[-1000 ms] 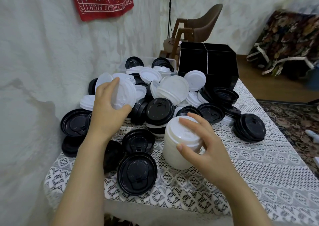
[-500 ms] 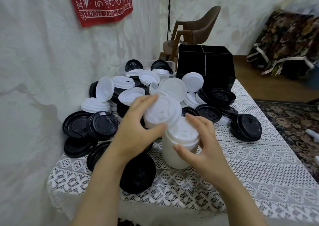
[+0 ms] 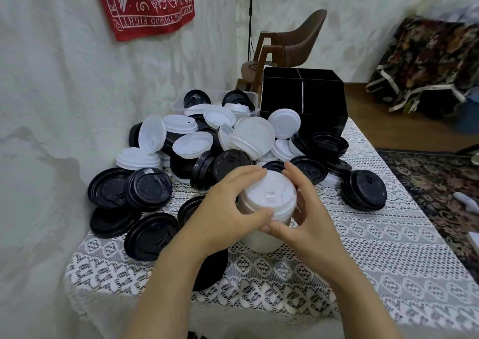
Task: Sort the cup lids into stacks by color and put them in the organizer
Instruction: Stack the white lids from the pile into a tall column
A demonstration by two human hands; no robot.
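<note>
1. The white lid stack (image 3: 269, 196) is stood upright near the tabletop's front edge.
2. Its top is clasped by the left hand (image 3: 220, 214) and right hand (image 3: 311, 222), fingers curled round it.
3. The black organizer (image 3: 303, 100) is set at the far edge, behind loose lids (image 3: 248, 134).
</note>
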